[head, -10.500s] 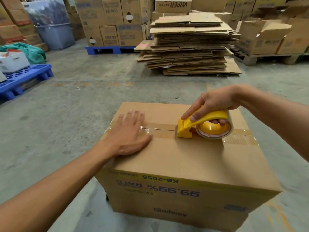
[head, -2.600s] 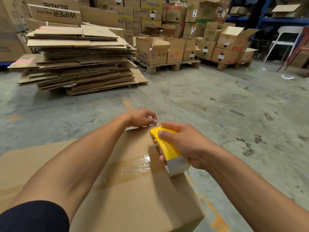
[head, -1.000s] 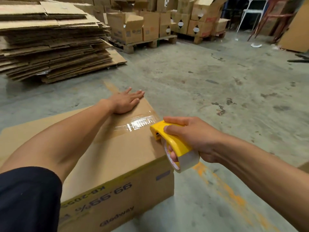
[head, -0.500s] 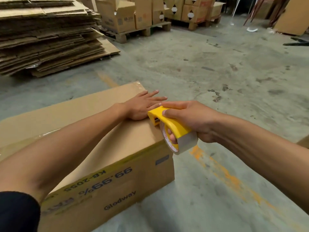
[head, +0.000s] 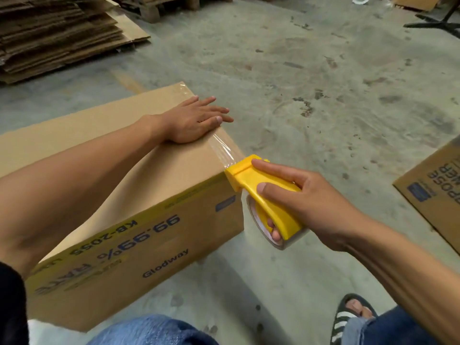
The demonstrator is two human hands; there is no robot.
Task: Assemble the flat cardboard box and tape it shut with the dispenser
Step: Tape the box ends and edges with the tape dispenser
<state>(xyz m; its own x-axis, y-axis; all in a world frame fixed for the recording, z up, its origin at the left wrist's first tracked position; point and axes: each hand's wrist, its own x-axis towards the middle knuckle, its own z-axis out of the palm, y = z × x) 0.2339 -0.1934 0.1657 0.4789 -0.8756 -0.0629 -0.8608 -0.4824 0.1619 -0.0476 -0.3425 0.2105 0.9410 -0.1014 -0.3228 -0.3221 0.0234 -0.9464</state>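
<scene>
- Left hand (head: pixel 193 119): flat, palm down on the box (head: pixel 129 195) top near its far right edge, fingers spread and straight, tips overhanging the edge. Holds nothing, just presses. Forearm runs diagonally across the top from lower left.
- Right hand (head: pixel 296 200): wrapped around the yellow dispenser (head: pixel 261 192), index finger straight along its top, thumb on the side, other fingers through the roll core. Forearm comes in from lower right.
- Dispenser head sits at the box's near right top corner, roll hanging below against the right side face.
- Tape (head: pixel 222 148): clear strip stretched from under the left hand along the right top edge to the dispenser head; glare on it.
- Box sits on the concrete floor (head: pixel 323 95), top flaps closed, print on the near face reads upside down.
- Hidden/cut off: box's left end out of frame; seam on top mostly covered by the left arm; cannot tell if the tape is cut.
- Flat cardboard stack (head: pixel 57 33) upper left, cropped. Second box (head: pixel 433 195) at right edge, cropped.
- Jeans-clad knees and a sandalled foot (head: pixel 353 314) at bottom.
</scene>
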